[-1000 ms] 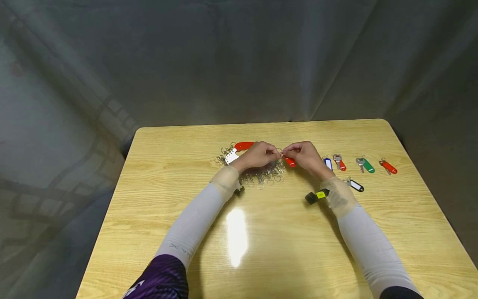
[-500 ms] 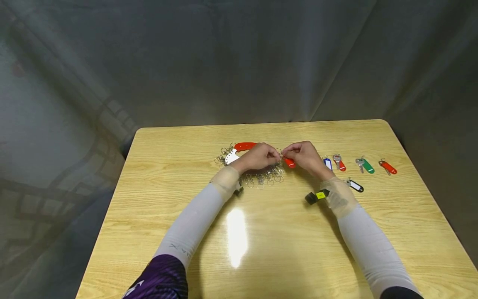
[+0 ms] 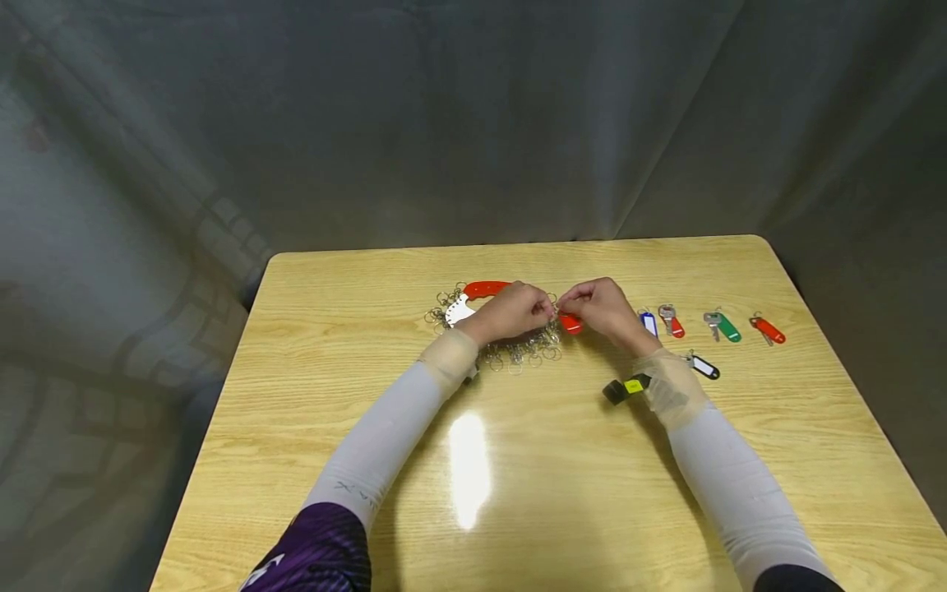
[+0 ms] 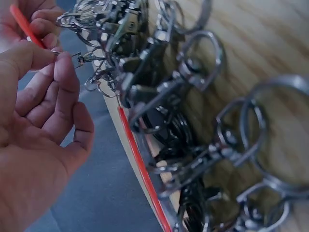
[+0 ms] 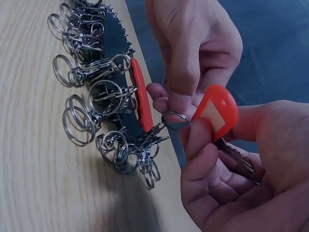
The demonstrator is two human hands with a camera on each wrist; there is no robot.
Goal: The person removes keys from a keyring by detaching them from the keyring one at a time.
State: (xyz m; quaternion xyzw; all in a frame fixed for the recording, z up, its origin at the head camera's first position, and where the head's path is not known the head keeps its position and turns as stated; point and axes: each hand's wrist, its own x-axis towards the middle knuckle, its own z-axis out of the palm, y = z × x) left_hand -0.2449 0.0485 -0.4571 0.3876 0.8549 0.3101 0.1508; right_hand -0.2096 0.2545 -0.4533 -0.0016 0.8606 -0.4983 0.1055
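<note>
In the head view my left hand (image 3: 515, 312) reaches over a white key holder (image 3: 458, 311) with a red handle (image 3: 484, 289) and many clasps and rings. Its thumb and index finger pinch a metal split ring (image 5: 176, 120), which hangs from a clasp at the holder's near end in the right wrist view. My right hand (image 3: 601, 308) holds a red key tag (image 5: 217, 111) between thumb and fingers. A key (image 5: 236, 157) hangs below the tag, against the palm. The tag and the split ring meet at the fingertips; whether they are linked is hidden.
To the right lie a blue tag (image 3: 649, 322), a red tag with key (image 3: 672, 321), a green tag with key (image 3: 724, 326), another red one (image 3: 769, 330) and a black one (image 3: 704, 367). A grey curtain (image 3: 473, 123) stands behind the wooden table (image 3: 562, 493).
Both hands stay nearly in place. The red key tag has shifted slightly left and tilted, and the left fingers have changed their pinch a little.
</note>
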